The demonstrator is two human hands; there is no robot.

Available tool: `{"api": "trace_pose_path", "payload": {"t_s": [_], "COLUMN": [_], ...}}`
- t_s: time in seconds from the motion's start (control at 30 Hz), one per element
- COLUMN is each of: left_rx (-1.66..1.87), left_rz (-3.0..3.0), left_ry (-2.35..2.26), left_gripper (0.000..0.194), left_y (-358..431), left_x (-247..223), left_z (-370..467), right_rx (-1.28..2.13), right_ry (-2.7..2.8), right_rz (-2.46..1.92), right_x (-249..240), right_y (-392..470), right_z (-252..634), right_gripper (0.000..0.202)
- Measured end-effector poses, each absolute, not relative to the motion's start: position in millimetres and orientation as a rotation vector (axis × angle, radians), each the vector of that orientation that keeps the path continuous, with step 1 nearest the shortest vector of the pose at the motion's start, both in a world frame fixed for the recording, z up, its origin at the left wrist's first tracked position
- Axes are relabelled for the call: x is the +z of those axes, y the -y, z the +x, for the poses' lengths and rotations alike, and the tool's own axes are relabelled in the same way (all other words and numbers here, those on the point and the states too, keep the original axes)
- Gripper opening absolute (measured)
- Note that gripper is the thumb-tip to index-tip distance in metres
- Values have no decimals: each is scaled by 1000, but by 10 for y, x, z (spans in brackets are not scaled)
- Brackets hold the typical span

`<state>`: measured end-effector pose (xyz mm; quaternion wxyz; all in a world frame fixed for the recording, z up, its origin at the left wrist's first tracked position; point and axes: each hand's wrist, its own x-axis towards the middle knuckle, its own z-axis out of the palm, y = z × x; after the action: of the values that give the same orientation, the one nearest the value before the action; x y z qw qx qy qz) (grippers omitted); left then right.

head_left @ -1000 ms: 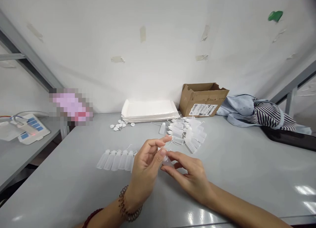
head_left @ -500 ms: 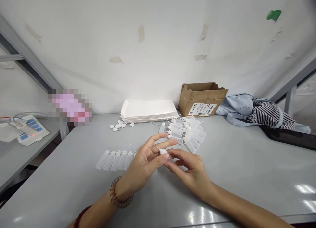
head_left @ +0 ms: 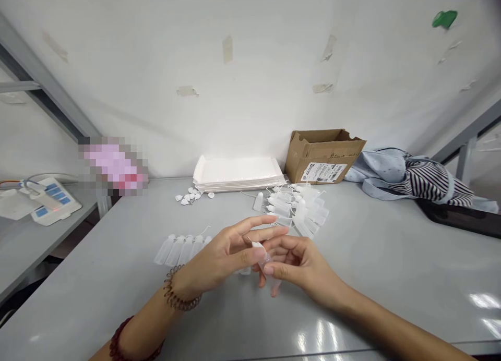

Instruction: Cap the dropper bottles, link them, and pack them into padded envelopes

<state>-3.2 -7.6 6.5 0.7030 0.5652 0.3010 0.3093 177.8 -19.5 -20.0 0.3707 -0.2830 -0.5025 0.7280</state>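
A small translucent bottle (head_left: 269, 269) with a white cap and a thin needle-like tip is held between both hands. The thumb and fingers of my left hand (head_left: 229, 254) pinch its white cap (head_left: 257, 245). Around the bottle's body, the thumb and fingers of my right hand (head_left: 303, 264) are closed. Several similar bottles (head_left: 183, 250) lie in a row left of my left hand, partly hidden behind it. Beyond my hands lies a pile of bottles (head_left: 309, 209) with thin white tails. Small white caps (head_left: 190, 195) sit in a loose group at the back left.
A stack of white trays or sheets (head_left: 238, 173) stands against the wall, beside an open cardboard box (head_left: 324, 157). Pale blue and striped cloth (head_left: 430, 178) lies at the right on a dark flat object (head_left: 462, 217). A white device (head_left: 57, 200) rests on the left side table (head_left: 23, 256).
The bottle has tilted so more of its body shows below my right thumb. My left hand's fingers have stretched further right over it. The view has shifted slightly.
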Motion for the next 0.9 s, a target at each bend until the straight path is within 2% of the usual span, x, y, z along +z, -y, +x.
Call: {"api": "trace_pose_path", "payload": {"t_s": [0.1,0.23,0.43,0.6,0.77,0.83,0.9], "left_rx": [870,945,936,853,783,830,890], "left_rz": [1291,1386,1384,1301,1290,1328,1441], "left_ry": [-713,-838,-845,-751,-672,-708,-846], "left_gripper": [39,16,5,33,55,54,33], "left_y": [82,97,85,43,19,22,36], "left_x": [34,33,59,56,56,62,68], "left_z": [-1,32,16,-76,-124,-109,-80], "right_rx": [1917,1933,2013,2194,2169,2114,2058], "right_ry": [1240,1235,1193,1093,1144,1193,1231], "right_rz": [-709,-674,-665,-603,-547,-550,-573], "right_x": [-197,-198,-211,-224,-257,-260,-255], "right_y": [190,181,169,163,151,147,146], "right_z": [1792,1812,1833,1844,1853,1858,1861], "right_gripper": [21,19,21,21,27,28,29]}}
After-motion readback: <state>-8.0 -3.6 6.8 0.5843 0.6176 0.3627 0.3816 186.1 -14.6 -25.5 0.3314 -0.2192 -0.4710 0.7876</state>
